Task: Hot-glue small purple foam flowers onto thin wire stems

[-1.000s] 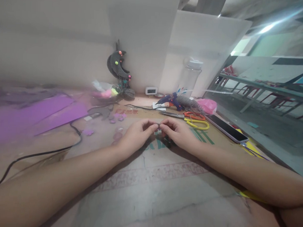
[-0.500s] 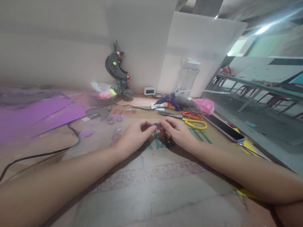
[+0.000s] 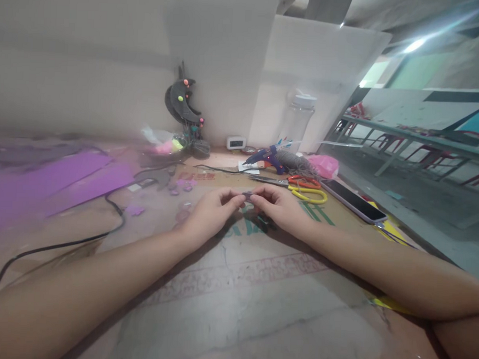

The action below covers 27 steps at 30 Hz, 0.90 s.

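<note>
Small purplish-grey piece (image 3: 247, 196) directly between left hand (image 3: 211, 210) and right hand (image 3: 281, 207), neither nearer; the fingers (image 3: 265, 189) of both pinch it, nearly closed. Long axis indistinct.

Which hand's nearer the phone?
Right. The right hand is to the left of the phone; the left hand is farther left, beyond the right hand.
</note>
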{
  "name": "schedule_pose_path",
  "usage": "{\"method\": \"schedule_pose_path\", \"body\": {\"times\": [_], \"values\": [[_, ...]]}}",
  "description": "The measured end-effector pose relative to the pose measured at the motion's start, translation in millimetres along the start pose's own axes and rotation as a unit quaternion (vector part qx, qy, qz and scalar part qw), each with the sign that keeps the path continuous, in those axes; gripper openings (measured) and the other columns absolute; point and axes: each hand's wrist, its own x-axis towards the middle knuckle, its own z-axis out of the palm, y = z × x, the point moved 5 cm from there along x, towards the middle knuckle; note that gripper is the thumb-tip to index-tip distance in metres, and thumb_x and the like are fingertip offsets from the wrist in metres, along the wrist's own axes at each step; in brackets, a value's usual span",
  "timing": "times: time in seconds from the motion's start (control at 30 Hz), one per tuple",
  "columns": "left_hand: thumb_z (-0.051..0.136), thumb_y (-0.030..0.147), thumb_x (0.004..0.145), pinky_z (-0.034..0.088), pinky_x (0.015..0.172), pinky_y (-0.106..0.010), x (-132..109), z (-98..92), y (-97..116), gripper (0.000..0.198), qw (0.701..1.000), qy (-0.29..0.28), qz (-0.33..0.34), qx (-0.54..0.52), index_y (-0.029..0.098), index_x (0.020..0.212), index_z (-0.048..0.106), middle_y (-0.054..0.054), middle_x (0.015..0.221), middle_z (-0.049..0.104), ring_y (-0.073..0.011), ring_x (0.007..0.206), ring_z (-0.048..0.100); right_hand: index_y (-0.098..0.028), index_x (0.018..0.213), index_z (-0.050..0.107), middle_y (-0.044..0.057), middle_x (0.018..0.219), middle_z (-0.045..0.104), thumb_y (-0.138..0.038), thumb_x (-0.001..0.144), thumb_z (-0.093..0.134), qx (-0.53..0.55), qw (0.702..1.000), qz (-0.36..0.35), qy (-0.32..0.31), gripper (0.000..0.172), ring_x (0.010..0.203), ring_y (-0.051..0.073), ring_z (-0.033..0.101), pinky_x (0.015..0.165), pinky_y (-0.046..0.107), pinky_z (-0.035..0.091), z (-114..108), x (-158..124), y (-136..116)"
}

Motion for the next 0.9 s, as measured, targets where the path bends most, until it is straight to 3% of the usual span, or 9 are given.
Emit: {"method": "schedule_pose_path", "body": {"times": [0.2,0.3,0.4,0.6,0.9], "values": [[0.05,0.046,0.091,0.05,0.075,-0.03,2.0,-0.7,-2.0,0.034,1.0,0.003,0.025,-0.008,0.019,0.093,0.07,-0.005,0.091,0.073,-0.0185,0.08,0.065,-0.018,0.078,0.056,-0.004,0.062,0.054,-0.041,0.088,0.056,0.029,1.0,-0.01,0.005,0.025,0.05,0.008,0.041,0.048,0.022,0.034,-1.5,1.0,1.1],[0.056,0.04,0.088,0.05,0.076,-0.029,0.6,-0.1,2.5,0.027,1.0,0.004,0.015,-0.008,0.019,0.098,0.07,-0.005,0.093,0.073,-0.0184,0.082,0.066,-0.018,0.079,0.056,-0.003,0.062,0.054,-0.042,0.088,0.055,0.021,1.0,-0.011,0.004,0.025,0.052,0.009,0.043,0.05,0.022,0.036,-1.4,0.4,1.4],[0.058,0.034,0.085,0.049,0.075,-0.028,-0.5,0.4,6.4,0.019,1.0,0.002,0.005,0.007,0.019,0.087,0.069,-0.003,0.087,0.072,-0.0167,0.078,0.064,-0.018,0.08,0.058,-0.002,0.063,0.056,-0.043,0.088,0.056,0.001,1.0,-0.01,0.002,0.026,0.056,0.011,0.047,0.052,0.023,0.038,-1.4,-0.4,1.1],[0.058,0.037,0.084,0.045,0.068,-0.027,0.6,-2.5,1.6,0.021,1.0,0.016,-0.015,-0.004,0.018,0.082,0.066,-0.002,0.08,0.068,-0.0163,0.074,0.061,-0.019,0.076,0.056,-0.004,0.059,0.054,-0.052,0.092,0.049,0.015,1.0,0.019,0.018,0.038,0.048,0.009,0.042,0.05,0.023,0.036,-5.3,0.3,3.0],[0.057,0.036,0.085,0.044,0.07,-0.027,-0.1,-3.1,3.4,0.021,1.0,0.022,-0.017,0.012,0.017,0.083,0.066,-0.002,0.08,0.067,-0.016,0.075,0.06,-0.018,0.09,0.062,-0.004,0.06,0.054,-0.045,0.088,0.056,0.032,0.999,0.002,0.005,0.028,0.049,0.009,0.043,0.048,0.022,0.035,-1.3,0.2,1.6]]}}
